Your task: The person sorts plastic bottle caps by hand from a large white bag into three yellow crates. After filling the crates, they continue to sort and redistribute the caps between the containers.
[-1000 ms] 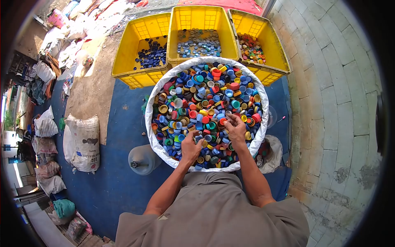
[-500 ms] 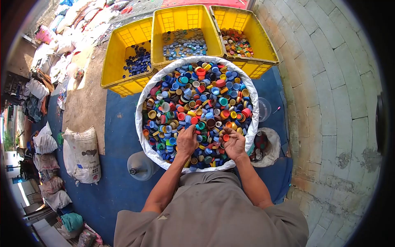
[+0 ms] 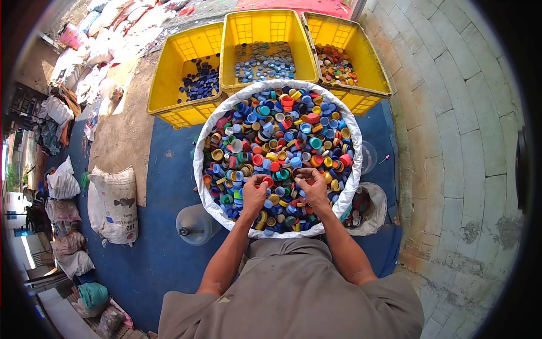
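A round, white-rimmed sack (image 3: 199,164) full of mixed plastic bottle caps (image 3: 271,127) stands right in front of me. Over its near half, my left hand (image 3: 254,196) pinches a red bottle cap (image 3: 267,181) between thumb and fingers. Beside it, my right hand (image 3: 314,189) is curled over the caps with thumb and fingers close together. A bit of red shows within its grip, apparently a bottle cap, mostly hidden by the fingers. The two hands are apart, both just above the pile.
Beyond the sack stand a left yellow crate (image 3: 164,85) with dark blue caps, a middle crate (image 3: 265,25) with light blue caps and a right crate (image 3: 370,73) with orange, red and white caps. Nearby are a clear jug (image 3: 195,226), a small sack (image 3: 375,209) and a brick wall (image 3: 451,141).
My left hand now has a red cap at its fingertips. My right hand has turned from palm-up, with a red cap showing in it, to fingers curled inward. The view shifted slightly.
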A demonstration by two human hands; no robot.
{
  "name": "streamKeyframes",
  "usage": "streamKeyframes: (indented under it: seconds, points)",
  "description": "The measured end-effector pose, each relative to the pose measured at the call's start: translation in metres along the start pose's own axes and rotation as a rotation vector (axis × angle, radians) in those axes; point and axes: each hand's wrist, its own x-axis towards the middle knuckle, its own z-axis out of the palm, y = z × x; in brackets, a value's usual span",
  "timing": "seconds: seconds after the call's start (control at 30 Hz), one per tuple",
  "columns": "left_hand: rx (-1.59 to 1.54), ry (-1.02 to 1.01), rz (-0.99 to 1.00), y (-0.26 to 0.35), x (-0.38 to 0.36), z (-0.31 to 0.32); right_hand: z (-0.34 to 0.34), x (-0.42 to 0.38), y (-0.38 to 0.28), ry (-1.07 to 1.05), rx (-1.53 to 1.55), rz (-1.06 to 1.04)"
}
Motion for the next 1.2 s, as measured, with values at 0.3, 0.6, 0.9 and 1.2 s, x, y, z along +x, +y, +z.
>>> streamKeyframes:
  seconds: [0.3, 0.6, 0.9, 1.2]
  points:
    - [-0.912, -0.16, -0.245, 0.015, -0.022, -0.038, 0.05, 0.028, 0.002, -0.002, -1.031, -0.705]
    - [-0.939, -0.092, -0.279, 0.005, -0.029, -0.041, 0.059, 0.038, 0.008, 0.015, -1.053, -0.649]
    - [-0.961, -0.221, -0.239, 0.027, -0.017, -0.012, 0.007, 0.029, -0.024, -0.153, 0.576, 0.132]
    - [-0.996, -0.427, -0.32, 0.05, 0.02, 0.082, -0.062, 0.013, -0.02, -0.049, 1.188, 0.194]
